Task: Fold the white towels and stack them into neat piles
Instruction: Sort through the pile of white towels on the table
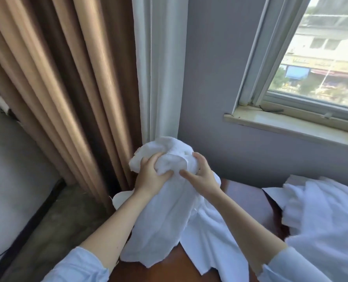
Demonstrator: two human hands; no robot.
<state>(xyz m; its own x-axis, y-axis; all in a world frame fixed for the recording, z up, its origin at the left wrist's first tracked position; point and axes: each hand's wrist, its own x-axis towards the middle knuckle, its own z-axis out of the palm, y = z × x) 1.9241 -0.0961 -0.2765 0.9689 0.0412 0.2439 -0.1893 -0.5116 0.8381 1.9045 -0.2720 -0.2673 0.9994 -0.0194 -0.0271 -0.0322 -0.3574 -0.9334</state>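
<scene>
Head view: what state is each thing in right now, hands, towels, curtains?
Held towel: unfolded, bunched at the top, rest hanging to the table.
Left hand: fingers curled, gripping the bunched top.
Right hand: gripping the same towel's top.
Towel heap: at right, unfolded, crumpled, not stacked.
Brown curtain: gathered aside, left of the window.
White curtain: gathered aside beside it.

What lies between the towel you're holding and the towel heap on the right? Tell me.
Head view: bare brown table top separates the held towel from the towel heap; the right forearm crosses above it.
</scene>
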